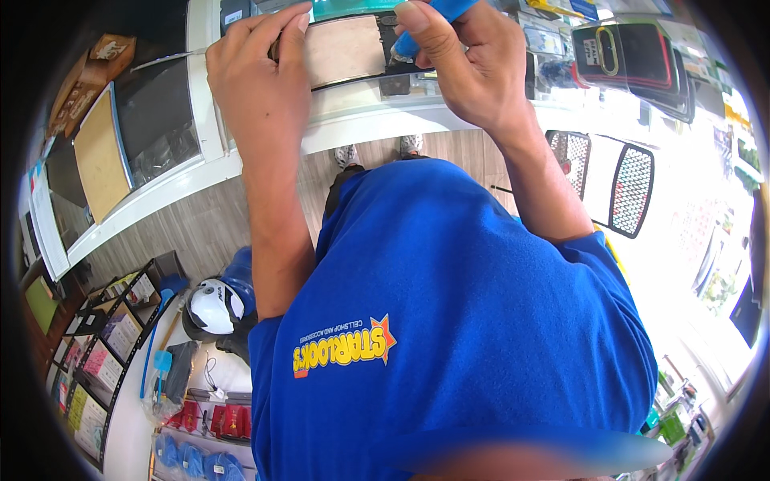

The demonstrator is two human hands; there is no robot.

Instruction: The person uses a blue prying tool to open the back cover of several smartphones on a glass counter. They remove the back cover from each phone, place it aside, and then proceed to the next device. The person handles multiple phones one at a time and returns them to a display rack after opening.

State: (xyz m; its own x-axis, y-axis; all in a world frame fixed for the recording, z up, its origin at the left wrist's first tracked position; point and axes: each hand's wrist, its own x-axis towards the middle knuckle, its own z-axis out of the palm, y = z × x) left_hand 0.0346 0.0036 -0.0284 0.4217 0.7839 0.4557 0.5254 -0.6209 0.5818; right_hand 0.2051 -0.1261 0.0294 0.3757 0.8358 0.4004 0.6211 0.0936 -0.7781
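As pale panel (345, 50) lies left of R hand (483, 76), R is nearer its right end

On my feed, the panel sits at top ctr in a dark slab (395, 85) whose long axis runs approx L–R, roughly along the white counter edge (361, 130). R hand grips a blue tool (407, 45), tip angled down-left, just beside the panel; can't tell if it touches the slab. L hand (261, 88) is at the opp. end, fingers bent; can't tell if pinching or just resting. Farther R, well apart, I see a black case (630, 56) w/ red trim.
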